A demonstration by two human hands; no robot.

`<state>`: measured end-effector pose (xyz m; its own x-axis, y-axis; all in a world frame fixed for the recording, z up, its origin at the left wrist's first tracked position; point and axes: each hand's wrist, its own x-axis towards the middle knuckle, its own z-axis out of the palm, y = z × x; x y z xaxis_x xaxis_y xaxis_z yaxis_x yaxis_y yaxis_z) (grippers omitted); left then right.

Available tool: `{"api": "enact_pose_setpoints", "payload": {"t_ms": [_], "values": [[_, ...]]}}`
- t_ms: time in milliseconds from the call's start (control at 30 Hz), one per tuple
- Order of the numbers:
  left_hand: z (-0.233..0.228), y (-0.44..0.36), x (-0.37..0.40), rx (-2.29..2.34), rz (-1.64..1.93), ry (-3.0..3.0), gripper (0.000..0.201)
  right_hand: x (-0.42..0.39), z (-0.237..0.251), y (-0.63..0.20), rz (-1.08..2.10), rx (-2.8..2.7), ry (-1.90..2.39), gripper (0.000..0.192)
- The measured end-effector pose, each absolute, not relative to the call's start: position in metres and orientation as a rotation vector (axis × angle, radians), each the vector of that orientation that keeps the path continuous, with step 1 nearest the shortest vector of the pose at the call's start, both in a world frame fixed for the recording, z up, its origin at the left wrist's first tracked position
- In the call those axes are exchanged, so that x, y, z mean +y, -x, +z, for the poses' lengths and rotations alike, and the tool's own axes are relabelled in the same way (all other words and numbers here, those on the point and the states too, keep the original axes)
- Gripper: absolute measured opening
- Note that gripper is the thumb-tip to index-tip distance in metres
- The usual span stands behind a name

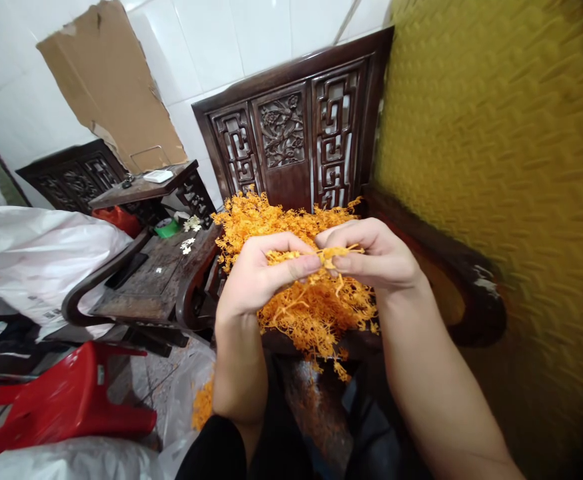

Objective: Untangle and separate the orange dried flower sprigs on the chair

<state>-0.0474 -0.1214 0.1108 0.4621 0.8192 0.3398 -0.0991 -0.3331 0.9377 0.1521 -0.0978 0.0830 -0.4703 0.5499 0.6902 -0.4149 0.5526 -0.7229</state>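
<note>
Sprig (pixel 332 254) of orange plastic foliage lay crosswise, long axis left to right, pinched at each end by left hand (pixel 256 273) and right hand (pixel 374 257) fingers (clamped tight), above the orange heap (pixel 291 267) on the carved chair (pixel 296 127).

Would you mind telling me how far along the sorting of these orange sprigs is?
Possibly done: a small heap of orange pieces lies on the floor bag. In hand: the left hand and right hand pinch one orange sprig between them. Left: the large orange pile on the carved wooden chair looks mostly unworked.
</note>
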Motion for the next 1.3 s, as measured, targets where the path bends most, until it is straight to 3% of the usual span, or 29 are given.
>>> {"api": "enact_pose_setpoints", "payload": {"t_ms": [233, 367, 533, 833, 1167, 1300], "values": [[0.109, 0.063, -0.105, 0.291, 1.086, -1.275, 0.032, -0.097, 0.075, -0.134, 1.501, -1.421, -0.532, 0.018], [0.109, 0.065, -0.103, 0.484, 1.233, -1.309, 0.028, -0.096, 0.073, -0.153, 1.478, -1.526, -0.048, 0.019], [0.104, 0.06, -0.106, 0.7, 1.334, -1.489, 0.016, -0.1, 0.082, -0.161, 1.451, -1.619, 0.423, 0.038], [0.105, 0.052, -0.104, 0.857, 1.262, -1.854, 0.036, -0.105, 0.084, -0.154, 1.401, -1.766, 0.463, 0.043], [0.09, 0.033, -0.087, 1.07, 1.748, -1.883, 0.028, -0.093, 0.08, -0.133, 1.439, -1.51, 0.518, 0.044], [0.086, 0.053, -0.058, 1.237, 2.041, -1.76, 0.039, -0.108, 0.086, -0.144, 1.381, -1.519, 0.508, 0.037]]}}
